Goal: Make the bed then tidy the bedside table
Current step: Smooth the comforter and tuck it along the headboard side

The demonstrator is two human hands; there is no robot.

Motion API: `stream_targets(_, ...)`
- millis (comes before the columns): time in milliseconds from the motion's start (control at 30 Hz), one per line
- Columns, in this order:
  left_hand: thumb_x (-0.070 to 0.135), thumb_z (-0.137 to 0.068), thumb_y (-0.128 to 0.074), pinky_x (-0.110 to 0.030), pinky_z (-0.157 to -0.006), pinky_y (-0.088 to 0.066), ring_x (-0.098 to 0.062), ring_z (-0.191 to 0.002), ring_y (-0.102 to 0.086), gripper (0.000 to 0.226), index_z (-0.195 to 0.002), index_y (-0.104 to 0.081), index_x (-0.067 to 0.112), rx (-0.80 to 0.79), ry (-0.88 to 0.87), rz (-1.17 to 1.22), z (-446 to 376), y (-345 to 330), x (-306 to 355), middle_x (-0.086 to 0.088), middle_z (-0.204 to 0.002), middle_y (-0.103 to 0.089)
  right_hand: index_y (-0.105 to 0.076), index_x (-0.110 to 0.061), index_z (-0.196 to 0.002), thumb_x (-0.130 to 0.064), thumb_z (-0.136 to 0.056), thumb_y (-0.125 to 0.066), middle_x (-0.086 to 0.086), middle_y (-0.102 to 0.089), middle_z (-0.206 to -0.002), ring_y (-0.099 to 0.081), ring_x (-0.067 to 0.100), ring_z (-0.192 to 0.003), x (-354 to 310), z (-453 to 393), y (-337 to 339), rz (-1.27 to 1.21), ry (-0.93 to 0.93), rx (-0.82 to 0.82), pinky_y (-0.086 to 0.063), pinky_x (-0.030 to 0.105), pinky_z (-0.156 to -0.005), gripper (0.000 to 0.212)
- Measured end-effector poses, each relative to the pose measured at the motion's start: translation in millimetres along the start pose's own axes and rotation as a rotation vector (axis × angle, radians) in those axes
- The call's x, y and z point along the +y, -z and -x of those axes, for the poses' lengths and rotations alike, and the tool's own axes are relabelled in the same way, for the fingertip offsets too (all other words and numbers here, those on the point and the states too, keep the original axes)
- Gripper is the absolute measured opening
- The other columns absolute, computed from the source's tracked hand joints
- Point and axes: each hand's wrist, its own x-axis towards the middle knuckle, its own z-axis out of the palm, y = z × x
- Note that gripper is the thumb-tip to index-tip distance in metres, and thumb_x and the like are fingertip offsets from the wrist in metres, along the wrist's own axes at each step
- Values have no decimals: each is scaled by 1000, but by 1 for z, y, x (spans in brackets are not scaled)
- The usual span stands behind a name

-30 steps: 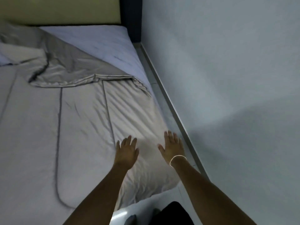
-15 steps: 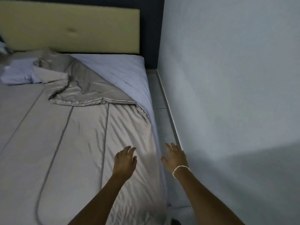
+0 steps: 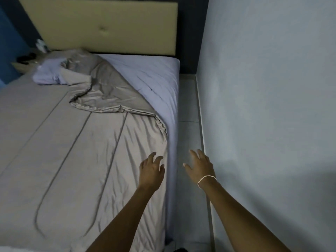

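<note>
— What does the scene show at the bed point(image 3: 171, 91)?

— A person's two bare hands reach forward at the bed's wall-side edge. The left hand point(image 3: 151, 171) hovers over the grey duvet point(image 3: 81, 160) near that edge, fingers loosely curled and spread, gripping nothing. The right hand point(image 3: 201, 165) is off the bed, over the strip of tiled floor point(image 3: 187, 113) between the bed and the pale wall point(image 3: 272, 88), palm down, fingers apart and empty; a thin white band point(image 3: 206, 179) circles its wrist.

— And the bedding itself?

— The duvet lies mostly flat over the bed, creased near the left hand, with dark piping lines running along it. Toward the head of the bed its top corner is folded back in a rumpled heap — exposing the lavender sheet point(image 3: 145, 73) on the wall-side corner. A lavender pillow point(image 3: 48, 71) sits beside that heap, on the side of the bed away from the wall. The tan padded headboard point(image 3: 101, 26) stands upright behind it.

— Where is the bedside desk?

— The desk point(image 3: 21, 65) is past the far side of the bed, beside the headboard, carrying a few dark and pale items too blurred to identify.
</note>
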Motion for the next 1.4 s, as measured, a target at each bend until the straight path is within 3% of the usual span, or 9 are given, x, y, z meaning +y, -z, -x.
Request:
stream_targets(133,23,-92,-56,-49,-106,-35,-35,-129,-42,35,-126,-57,14,52,26,-19,-36,-2,2,-15,-145,-40,-29,-20,-148,-46,-94,-47,7,-20,-158,-25,29,-143,-1,-33,1,12,52,-20,-31,42,-112,63)
stream_targets(333,28,-93,-54,-49,-109,-30,-34,-136,-34,37,-129,-55,18,103,136,0,-108,-21,-10,-13,-150,-33,-16,-11,-152,-46,-95,-46,5,-16,-160,-23,23,-145,3,-113,13,70,167,-58,-24,34,-117,73)
stream_targets(567,24,-89,-60,-50,-104,-35,-40,-127,-44,35,-123,-59,14,122,297,81,-243,-50,-11,-20,-145,-39,-16,-11,-152,-43,-96,-46,4,-18,-160,-23,23,-145,2,-272,38,93,195,-97,-24,34,-117,71)
stream_targets(833,28,-90,-55,-47,-105,-31,-37,-130,-39,43,-132,-51,19,81,429,54,-390,-44,-25,-14,-148,-36,-19,-12,-151,-38,-95,-48,5,-22,-158,-27,24,-143,-30,-429,59,135,286,-155,-24,35,-115,68)
stream_targets(933,28,-90,-56,-46,-103,-33,-35,-124,-47,42,-131,-52,18,107,448,50,-436,-41,-35,-11,-141,-46,-20,-19,-151,-35,-93,-51,5,-24,-158,-26,24,-143,-46,-483,61,118,356,-210,-27,38,-115,68)
stream_targets(1133,33,-93,-49,-44,-105,-31,-32,-127,-44,45,-136,-45,21,162,635,42,-535,-51,-60,-7,-142,-44,-23,-21,-150,-37,-90,-51,9,-29,-155,-31,27,-140,-69,-613,58,184,476,-260,-29,37,-113,68)
stream_targets(1400,34,-93,-50,-44,-106,-31,-35,-127,-44,48,-139,-42,20,213,911,31,-646,-60,-57,-9,-145,-41,-17,-25,-151,-41,-90,-52,10,-30,-154,-28,28,-142,-96,-769,80,232,667,-376,-27,45,-115,72)
